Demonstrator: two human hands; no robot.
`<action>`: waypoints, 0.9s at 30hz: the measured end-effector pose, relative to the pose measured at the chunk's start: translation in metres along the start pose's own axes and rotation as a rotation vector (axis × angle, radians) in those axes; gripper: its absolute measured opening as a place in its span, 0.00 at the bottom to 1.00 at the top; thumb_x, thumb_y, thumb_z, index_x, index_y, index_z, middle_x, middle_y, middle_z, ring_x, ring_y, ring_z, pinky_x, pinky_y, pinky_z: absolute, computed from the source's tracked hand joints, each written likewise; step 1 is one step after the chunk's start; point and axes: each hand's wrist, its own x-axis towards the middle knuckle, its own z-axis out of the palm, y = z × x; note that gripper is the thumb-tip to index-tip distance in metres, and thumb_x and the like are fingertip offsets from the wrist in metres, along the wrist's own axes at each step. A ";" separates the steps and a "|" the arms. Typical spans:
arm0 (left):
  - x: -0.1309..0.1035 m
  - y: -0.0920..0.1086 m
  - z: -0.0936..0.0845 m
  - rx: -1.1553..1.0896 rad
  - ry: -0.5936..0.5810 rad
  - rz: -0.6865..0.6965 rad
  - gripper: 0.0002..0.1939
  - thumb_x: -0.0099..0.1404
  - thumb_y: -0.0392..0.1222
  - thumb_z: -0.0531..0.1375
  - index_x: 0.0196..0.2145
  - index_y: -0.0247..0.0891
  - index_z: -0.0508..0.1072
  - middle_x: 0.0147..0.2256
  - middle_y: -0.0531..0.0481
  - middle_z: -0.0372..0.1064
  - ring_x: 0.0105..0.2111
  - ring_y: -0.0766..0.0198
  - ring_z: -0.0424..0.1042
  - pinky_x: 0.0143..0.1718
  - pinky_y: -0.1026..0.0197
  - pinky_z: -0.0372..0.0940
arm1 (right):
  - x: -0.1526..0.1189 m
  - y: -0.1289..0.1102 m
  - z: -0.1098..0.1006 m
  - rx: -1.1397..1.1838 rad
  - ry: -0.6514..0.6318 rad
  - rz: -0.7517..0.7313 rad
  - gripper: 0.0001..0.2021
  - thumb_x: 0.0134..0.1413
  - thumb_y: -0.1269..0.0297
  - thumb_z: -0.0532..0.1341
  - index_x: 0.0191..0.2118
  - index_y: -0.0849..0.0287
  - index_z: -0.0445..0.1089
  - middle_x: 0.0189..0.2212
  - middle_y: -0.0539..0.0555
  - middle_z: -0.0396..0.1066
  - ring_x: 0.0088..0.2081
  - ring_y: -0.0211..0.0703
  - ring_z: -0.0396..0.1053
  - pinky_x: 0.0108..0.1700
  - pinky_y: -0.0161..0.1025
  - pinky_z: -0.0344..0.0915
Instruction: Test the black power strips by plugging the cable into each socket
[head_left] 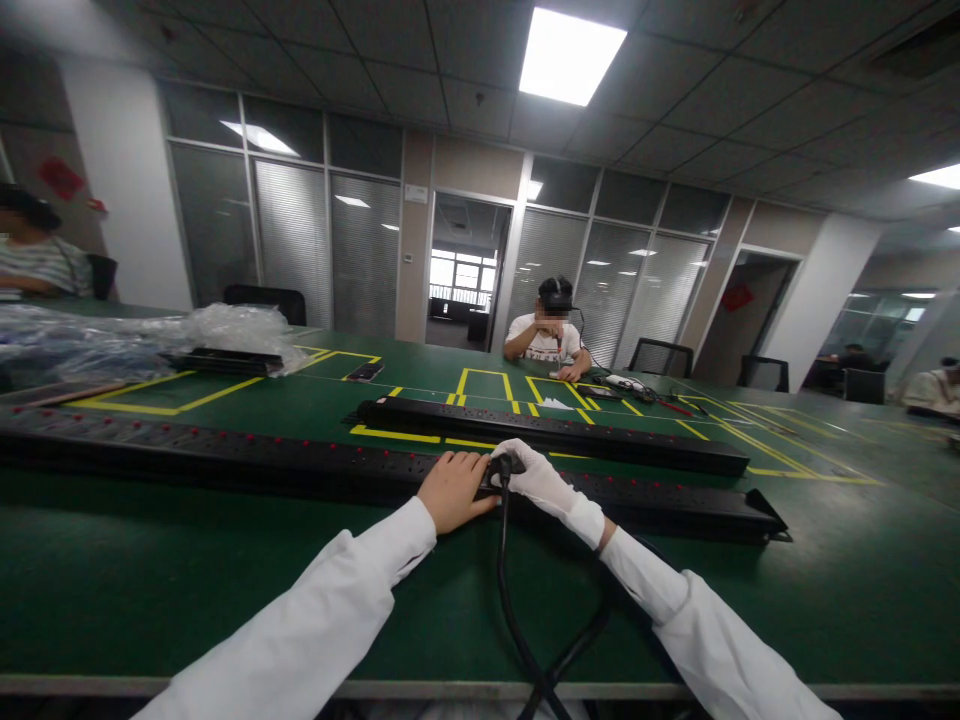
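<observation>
A long black power strip (285, 458) with red marks along its top lies across the table in front of me. My left hand (455, 490), bare, is closed over the strip, fingers on top and thumb at the near side. Right beside it, my right hand (529, 478) in a white glove grips a black power plug (505, 466) at the strip's top face. Whether the plug is seated in a socket is hidden by my fingers. From the plug a thick black cable (504, 590) hangs toward me and crosses another cable length at the table edge.
A second black strip (637, 440) lies just beyond. Crumpled clear plastic wrap (232, 330) is at the left, near a phone (365, 371). Yellow tape marks the green table (247, 590). Across it sits a person (551, 330) near tools and cables; another person (37, 250) is far left.
</observation>
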 end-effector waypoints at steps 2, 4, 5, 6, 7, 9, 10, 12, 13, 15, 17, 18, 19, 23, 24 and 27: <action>0.000 0.000 0.000 0.005 -0.003 0.000 0.27 0.59 0.58 0.50 0.49 0.37 0.59 0.43 0.42 0.65 0.45 0.53 0.62 0.45 0.53 0.53 | 0.001 -0.001 -0.001 0.018 -0.023 0.016 0.15 0.40 0.67 0.63 0.38 0.58 0.63 0.32 0.47 0.63 0.35 0.35 0.63 0.40 0.36 0.61; 0.000 0.000 0.001 0.010 -0.002 0.001 0.27 0.59 0.58 0.50 0.49 0.37 0.59 0.43 0.42 0.65 0.45 0.53 0.62 0.45 0.53 0.53 | 0.002 -0.003 -0.002 0.030 -0.041 0.025 0.16 0.39 0.68 0.63 0.38 0.58 0.63 0.31 0.46 0.63 0.34 0.34 0.62 0.39 0.35 0.61; 0.000 0.000 0.001 0.012 0.000 0.003 0.27 0.59 0.58 0.50 0.49 0.37 0.59 0.42 0.42 0.65 0.45 0.53 0.62 0.45 0.53 0.53 | 0.002 -0.003 -0.002 0.032 -0.049 0.027 0.16 0.39 0.68 0.63 0.38 0.58 0.63 0.31 0.46 0.63 0.33 0.34 0.62 0.39 0.35 0.61; 0.000 0.000 0.001 0.013 0.002 0.006 0.27 0.59 0.58 0.50 0.49 0.36 0.59 0.42 0.42 0.65 0.45 0.53 0.62 0.45 0.53 0.53 | 0.002 -0.003 -0.002 0.035 -0.054 0.026 0.16 0.39 0.68 0.63 0.38 0.58 0.63 0.31 0.46 0.63 0.33 0.34 0.62 0.39 0.35 0.61; -0.001 0.000 0.001 0.014 0.005 0.008 0.27 0.59 0.58 0.49 0.49 0.36 0.59 0.43 0.42 0.65 0.45 0.53 0.62 0.45 0.53 0.53 | 0.003 -0.003 -0.003 0.037 -0.058 0.025 0.16 0.39 0.67 0.63 0.38 0.58 0.63 0.31 0.46 0.63 0.33 0.34 0.62 0.39 0.35 0.61; -0.001 0.000 0.001 0.015 0.006 0.008 0.27 0.59 0.57 0.49 0.49 0.36 0.59 0.43 0.42 0.65 0.45 0.53 0.62 0.45 0.53 0.53 | 0.002 -0.001 -0.003 0.035 -0.063 0.021 0.15 0.40 0.67 0.63 0.38 0.58 0.63 0.31 0.46 0.63 0.34 0.34 0.62 0.39 0.35 0.61; -0.001 -0.001 0.001 0.016 0.006 0.007 0.27 0.59 0.57 0.49 0.49 0.36 0.59 0.43 0.42 0.65 0.45 0.53 0.62 0.45 0.53 0.53 | 0.002 0.000 -0.003 0.029 -0.063 0.015 0.15 0.40 0.66 0.63 0.39 0.57 0.63 0.32 0.47 0.63 0.34 0.34 0.62 0.40 0.35 0.61; 0.000 0.000 0.001 0.020 0.005 0.007 0.26 0.59 0.57 0.49 0.49 0.36 0.60 0.43 0.42 0.65 0.45 0.52 0.62 0.45 0.52 0.53 | 0.001 0.002 -0.002 0.005 -0.054 -0.006 0.16 0.42 0.67 0.62 0.41 0.57 0.63 0.34 0.48 0.64 0.37 0.35 0.63 0.43 0.36 0.60; 0.000 0.000 0.001 0.021 0.005 0.008 0.26 0.59 0.57 0.49 0.48 0.36 0.60 0.43 0.42 0.65 0.45 0.52 0.62 0.45 0.52 0.53 | 0.000 0.003 -0.002 -0.013 -0.046 -0.017 0.16 0.43 0.67 0.61 0.42 0.57 0.63 0.35 0.48 0.64 0.38 0.36 0.63 0.44 0.37 0.60; 0.000 0.000 0.000 0.020 0.006 0.012 0.25 0.59 0.57 0.50 0.48 0.37 0.61 0.42 0.42 0.65 0.45 0.52 0.61 0.45 0.52 0.53 | -0.001 0.004 -0.001 -0.052 -0.031 -0.033 0.17 0.43 0.67 0.60 0.43 0.56 0.62 0.38 0.49 0.64 0.40 0.37 0.63 0.46 0.38 0.59; 0.000 0.000 0.000 0.016 0.004 0.013 0.25 0.59 0.57 0.50 0.47 0.37 0.61 0.42 0.42 0.65 0.45 0.52 0.61 0.45 0.52 0.53 | -0.002 0.004 -0.001 -0.088 -0.023 -0.029 0.17 0.44 0.67 0.60 0.44 0.56 0.62 0.38 0.49 0.65 0.41 0.38 0.63 0.47 0.39 0.59; 0.000 0.000 0.000 0.014 0.003 0.011 0.25 0.59 0.58 0.50 0.47 0.37 0.61 0.42 0.42 0.65 0.45 0.52 0.61 0.46 0.52 0.53 | -0.003 0.004 -0.001 -0.103 -0.020 -0.023 0.17 0.44 0.67 0.59 0.44 0.56 0.62 0.38 0.49 0.65 0.41 0.38 0.63 0.47 0.39 0.59; 0.000 0.000 -0.001 0.014 0.002 0.009 0.25 0.59 0.58 0.50 0.47 0.37 0.61 0.42 0.42 0.65 0.45 0.52 0.61 0.46 0.52 0.53 | -0.003 0.003 -0.001 -0.114 -0.019 -0.019 0.17 0.44 0.66 0.59 0.44 0.55 0.62 0.38 0.49 0.65 0.41 0.38 0.63 0.47 0.39 0.59; 0.000 0.000 0.000 0.017 0.002 0.010 0.25 0.59 0.57 0.50 0.47 0.37 0.61 0.42 0.42 0.65 0.45 0.53 0.61 0.45 0.53 0.53 | -0.003 0.001 -0.001 -0.130 -0.021 -0.023 0.17 0.45 0.66 0.59 0.45 0.55 0.63 0.39 0.49 0.65 0.42 0.38 0.63 0.48 0.39 0.59; 0.000 0.000 0.000 0.017 0.002 0.012 0.25 0.59 0.57 0.50 0.47 0.37 0.61 0.42 0.43 0.65 0.45 0.53 0.61 0.45 0.53 0.53 | -0.003 0.000 -0.002 -0.131 -0.026 -0.026 0.17 0.45 0.66 0.59 0.45 0.55 0.63 0.39 0.49 0.65 0.42 0.38 0.63 0.48 0.39 0.59; 0.000 0.000 0.000 0.020 0.008 0.014 0.25 0.59 0.57 0.50 0.47 0.37 0.61 0.42 0.42 0.65 0.45 0.52 0.61 0.45 0.53 0.53 | -0.003 -0.001 -0.002 -0.139 -0.039 -0.032 0.17 0.46 0.65 0.59 0.45 0.55 0.63 0.40 0.50 0.65 0.43 0.39 0.63 0.48 0.39 0.59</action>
